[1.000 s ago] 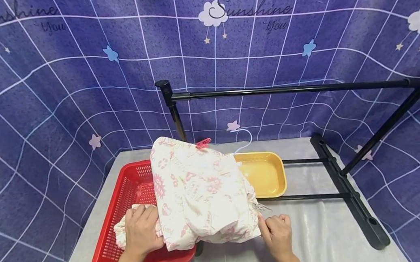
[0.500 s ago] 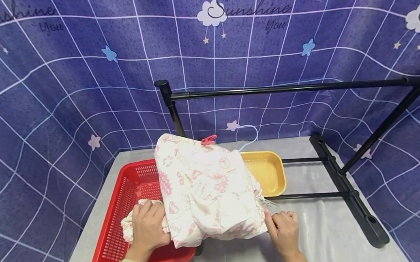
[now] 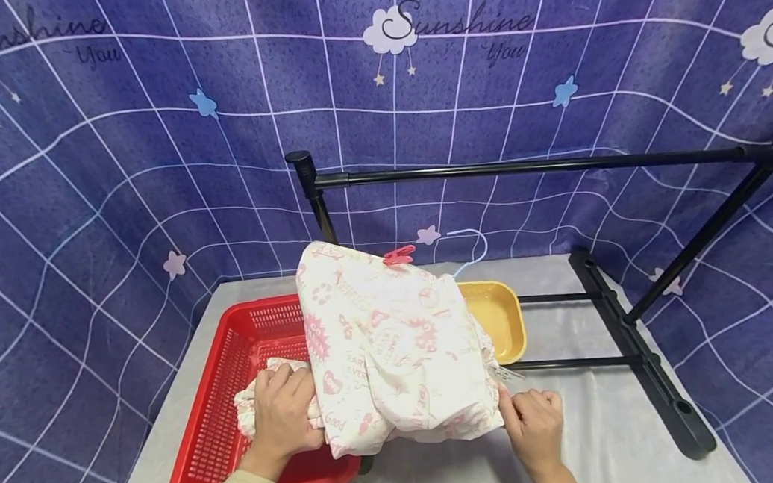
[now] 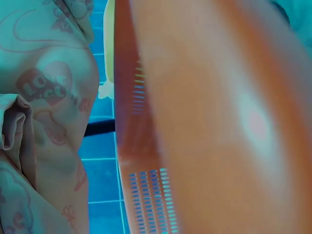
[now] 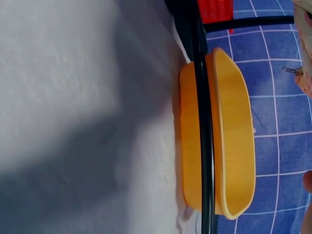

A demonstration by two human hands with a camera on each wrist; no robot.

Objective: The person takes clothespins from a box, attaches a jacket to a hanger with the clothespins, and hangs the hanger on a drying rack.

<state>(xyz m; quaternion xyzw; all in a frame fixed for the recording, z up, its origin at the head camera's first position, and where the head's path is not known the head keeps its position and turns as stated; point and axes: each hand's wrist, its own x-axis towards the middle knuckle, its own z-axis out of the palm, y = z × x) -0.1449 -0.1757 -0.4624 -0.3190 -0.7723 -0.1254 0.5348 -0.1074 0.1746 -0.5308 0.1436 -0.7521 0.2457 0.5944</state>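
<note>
A white cloth piece with pink print [image 3: 394,346] hangs spread between both hands, in front of the red basket and the yellow tray. My left hand [image 3: 285,413] grips a bunched part of it at the left, over the basket. At the lower right corner, my right hand [image 3: 533,418] pinches the edge beside a pale tag [image 3: 506,373]. A red clothes peg [image 3: 399,255] sits on the top edge, and a light blue hanger hook [image 3: 485,246] sticks out behind the cloth. Printed folds [image 4: 53,112] fill the left side of the left wrist view.
The red slotted basket [image 3: 201,434] stands at the left on a grey-white tabletop [image 3: 602,436]. A black rack [image 3: 529,166] rises behind and to the right, its lower bars passing by the yellow tray [image 3: 510,323]. A blue-purple checked curtain [image 3: 379,137] encloses the back and sides.
Both hands have shifted a little to the right, taking the printed cloth, the peg and the hanger hook along. More of the basket shows and less of the yellow tray.
</note>
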